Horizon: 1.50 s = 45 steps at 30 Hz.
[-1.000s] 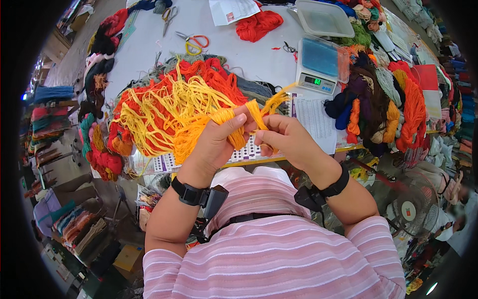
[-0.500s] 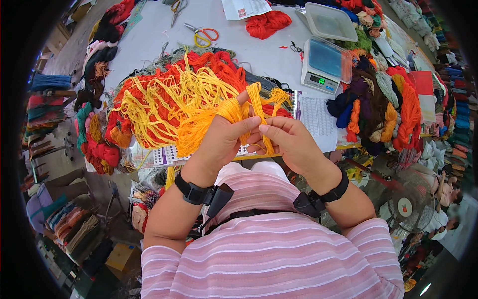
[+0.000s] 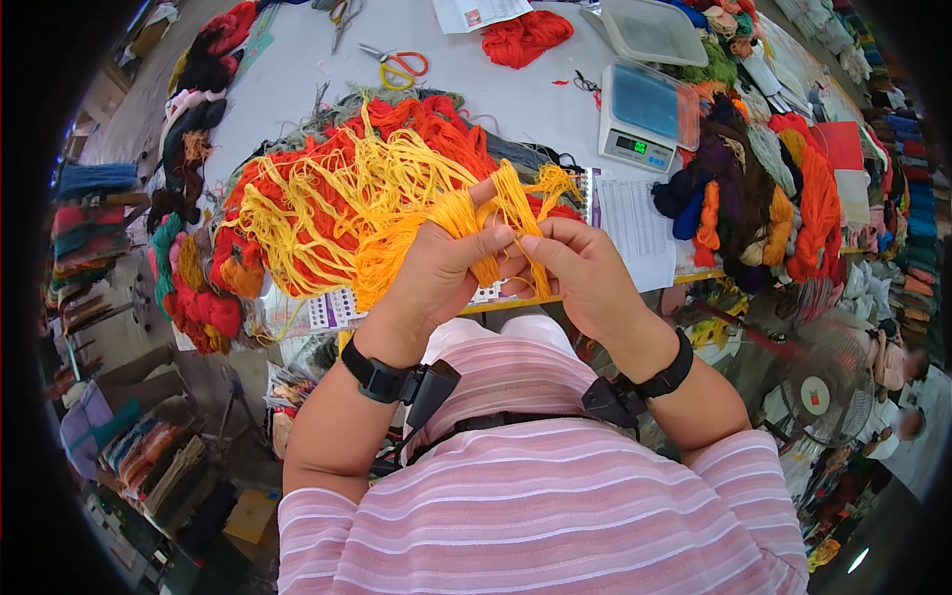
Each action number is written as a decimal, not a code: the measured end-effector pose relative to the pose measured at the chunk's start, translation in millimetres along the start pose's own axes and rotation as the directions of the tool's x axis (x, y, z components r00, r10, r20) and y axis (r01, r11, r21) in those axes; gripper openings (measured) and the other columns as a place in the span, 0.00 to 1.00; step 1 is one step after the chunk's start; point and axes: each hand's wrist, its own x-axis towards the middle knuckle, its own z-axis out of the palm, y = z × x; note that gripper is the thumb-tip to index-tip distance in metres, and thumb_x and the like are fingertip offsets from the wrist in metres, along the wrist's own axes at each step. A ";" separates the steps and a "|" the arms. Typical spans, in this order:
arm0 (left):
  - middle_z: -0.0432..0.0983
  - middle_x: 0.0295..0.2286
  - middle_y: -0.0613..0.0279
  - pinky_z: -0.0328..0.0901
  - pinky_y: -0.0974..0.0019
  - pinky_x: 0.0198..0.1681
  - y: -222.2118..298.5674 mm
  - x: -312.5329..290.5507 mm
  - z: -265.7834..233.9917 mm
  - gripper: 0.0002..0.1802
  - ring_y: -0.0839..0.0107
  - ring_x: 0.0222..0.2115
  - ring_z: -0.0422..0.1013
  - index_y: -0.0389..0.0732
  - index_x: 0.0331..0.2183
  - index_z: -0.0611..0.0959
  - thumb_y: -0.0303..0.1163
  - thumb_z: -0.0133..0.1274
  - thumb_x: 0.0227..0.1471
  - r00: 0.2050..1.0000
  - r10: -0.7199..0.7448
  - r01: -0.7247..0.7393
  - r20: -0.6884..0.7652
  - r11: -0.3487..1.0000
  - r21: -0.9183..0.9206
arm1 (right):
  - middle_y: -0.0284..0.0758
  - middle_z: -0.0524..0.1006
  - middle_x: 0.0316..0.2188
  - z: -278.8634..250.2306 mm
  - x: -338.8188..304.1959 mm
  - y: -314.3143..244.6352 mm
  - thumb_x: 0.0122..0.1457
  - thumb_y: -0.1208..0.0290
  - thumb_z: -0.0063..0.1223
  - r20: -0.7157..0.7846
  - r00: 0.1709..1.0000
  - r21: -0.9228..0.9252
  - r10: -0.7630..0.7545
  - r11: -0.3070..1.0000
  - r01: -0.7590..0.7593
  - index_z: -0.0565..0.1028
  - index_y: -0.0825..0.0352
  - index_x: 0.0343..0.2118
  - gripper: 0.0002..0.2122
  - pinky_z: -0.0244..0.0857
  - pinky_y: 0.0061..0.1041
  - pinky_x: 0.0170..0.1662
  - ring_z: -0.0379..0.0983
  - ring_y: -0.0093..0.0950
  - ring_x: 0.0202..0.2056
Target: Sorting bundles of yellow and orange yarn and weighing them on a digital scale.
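A thick bunch of orange-yellow yarn (image 3: 390,252) runs through my left hand (image 3: 451,266), looped around its raised finger. My right hand (image 3: 580,263) pinches a thinner length of the same yarn with thumb and forefinger. Both thumbs are close together, with strands stretched between them. Beneath and beyond my hands lies a heap of tangled yellow yarn (image 3: 317,203) on red yarn (image 3: 436,129). Grey yarn (image 3: 501,149) shows under its far side. The fingertips of my right hand are partly hidden behind the strands.
A digital scale (image 3: 635,114) and a clear plastic tub (image 3: 659,30) stand at the far right. Scissors with red and yellow handles (image 3: 399,67) lie beyond the heap. Printed sheets (image 3: 635,223) are right of my hands. Mixed yarn skeins (image 3: 744,203) crowd the right edge. A fan (image 3: 818,397) stands lower right.
The strands between my hands have spread wider, and my right hand has shifted slightly to the right. My left hand keeps its hold on the bunch. The whole view has shifted slightly.
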 end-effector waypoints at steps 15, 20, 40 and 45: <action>0.70 0.36 0.62 0.65 0.70 0.40 -0.1 -3.3 2.3 0.27 0.74 0.37 0.67 0.35 0.49 0.66 0.23 0.52 0.46 0.999 -0.040 0.041 0.031 0.998 -0.043 | 0.33 0.74 0.24 0.4 -2.8 2.2 0.55 0.76 0.45 -0.023 0.995 -0.130 -0.099 0.987 0.095 0.69 0.71 0.29 0.03 0.70 0.17 0.29 0.73 0.19 0.25; 0.64 0.23 0.69 0.62 0.78 0.28 1.6 2.5 -11.5 0.26 0.80 0.25 0.63 0.35 0.51 0.63 0.26 0.47 0.49 0.964 -0.091 0.172 0.251 0.929 -0.327 | 0.30 0.70 0.21 -6.8 5.0 -0.5 0.54 0.76 0.43 -0.179 0.982 0.078 -0.060 0.994 0.075 0.69 0.68 0.29 0.03 0.63 0.16 0.27 0.66 0.17 0.22; 0.59 0.17 0.62 0.52 0.76 0.13 8.9 -13.1 -43.3 0.31 0.78 0.12 0.54 0.49 0.59 0.46 0.46 0.32 0.57 0.917 -0.159 0.309 0.365 0.863 -0.401 | 0.22 0.59 0.14 -91.8 15.0 -36.5 0.57 0.63 0.39 -0.165 0.986 0.327 0.038 0.945 0.018 0.68 0.70 0.41 0.16 0.47 0.13 0.17 0.52 0.14 0.14; 0.59 0.17 0.62 0.51 0.76 0.13 9.4 -15.2 -39.3 0.35 0.78 0.12 0.53 0.48 0.59 0.45 0.53 0.31 0.56 0.890 -0.136 0.313 0.436 0.876 -0.366 | 0.22 0.61 0.15 -47.3 22.1 -8.7 0.51 0.70 0.50 0.064 0.984 -0.061 0.168 0.985 -0.164 0.71 0.67 0.40 0.13 0.54 0.15 0.19 0.56 0.12 0.16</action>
